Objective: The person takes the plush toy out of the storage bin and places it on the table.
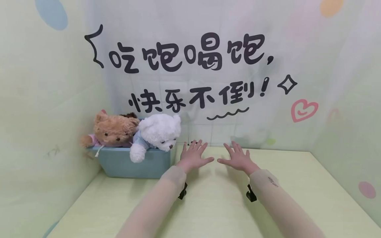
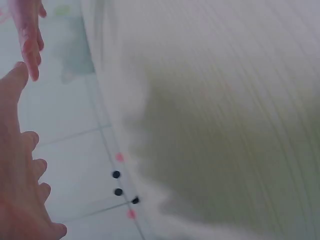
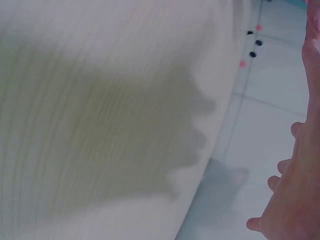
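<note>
Both hands are held out over the pale wooden table [image 1: 214, 211], fingers spread and palms down, with nothing in them. The left hand [image 1: 194, 158] is to the right of a blue bin [image 1: 134, 165], apart from it. Facing it, the right hand [image 1: 238, 159] has its thumb pointing toward the left thumb, with a small gap between. In the left wrist view the left hand [image 2: 22, 170] shows at the left edge, its fingers extended. The right wrist view has the right hand [image 3: 295, 190] along its right edge, with its shadow on the tabletop.
In the bin sit a brown teddy bear [image 1: 114, 130] and a white teddy bear [image 1: 159, 132] in blue, whose paw hangs over the rim. Something dark brown [image 1: 130, 115] shows behind them. A printed cloth backdrop [image 1: 193, 19] with black lettering stands behind the table.
</note>
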Demonstrator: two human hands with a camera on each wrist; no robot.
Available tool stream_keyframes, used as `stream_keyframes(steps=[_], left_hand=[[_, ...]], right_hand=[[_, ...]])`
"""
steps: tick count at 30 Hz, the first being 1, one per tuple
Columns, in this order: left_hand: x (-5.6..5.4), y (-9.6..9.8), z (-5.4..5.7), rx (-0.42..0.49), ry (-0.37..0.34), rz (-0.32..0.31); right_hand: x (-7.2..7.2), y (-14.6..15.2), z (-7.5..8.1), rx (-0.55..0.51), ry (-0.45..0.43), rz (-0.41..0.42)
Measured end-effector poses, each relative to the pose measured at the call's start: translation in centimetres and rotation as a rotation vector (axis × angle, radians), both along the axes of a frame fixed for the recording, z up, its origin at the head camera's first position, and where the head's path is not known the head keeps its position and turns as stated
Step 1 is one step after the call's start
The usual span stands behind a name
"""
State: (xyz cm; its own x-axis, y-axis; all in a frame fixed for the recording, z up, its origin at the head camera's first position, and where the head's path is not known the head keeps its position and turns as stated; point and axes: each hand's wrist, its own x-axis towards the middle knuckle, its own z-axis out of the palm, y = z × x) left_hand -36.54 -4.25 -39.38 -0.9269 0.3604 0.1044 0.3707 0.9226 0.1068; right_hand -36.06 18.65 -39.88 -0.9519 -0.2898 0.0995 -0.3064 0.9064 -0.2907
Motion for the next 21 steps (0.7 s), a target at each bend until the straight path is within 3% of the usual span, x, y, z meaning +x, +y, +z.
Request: stream_keyframes(steps=[6,14,17,21], left_hand=[[2.5,-1.6,1.3,0.064,0.109,-0.087],[8.8,-4.0,3.1,0.106,0.371,-0.278],[10.8,-5.5,4.3,0.126,0.497,-0.297],[12.0,-8.4,6.2,0.195,0.659,-0.241]], right_hand=[[2.4,0.1,0.7,-0.124,0.14,0.122],[4.9,-0.6,0.6,-0.193,0.299,0.242],[5.3,-1.6,1.1,-0.21,0.349,0.299],[5.3,-3.1,2.1,-0.22,0.429,0.364]])
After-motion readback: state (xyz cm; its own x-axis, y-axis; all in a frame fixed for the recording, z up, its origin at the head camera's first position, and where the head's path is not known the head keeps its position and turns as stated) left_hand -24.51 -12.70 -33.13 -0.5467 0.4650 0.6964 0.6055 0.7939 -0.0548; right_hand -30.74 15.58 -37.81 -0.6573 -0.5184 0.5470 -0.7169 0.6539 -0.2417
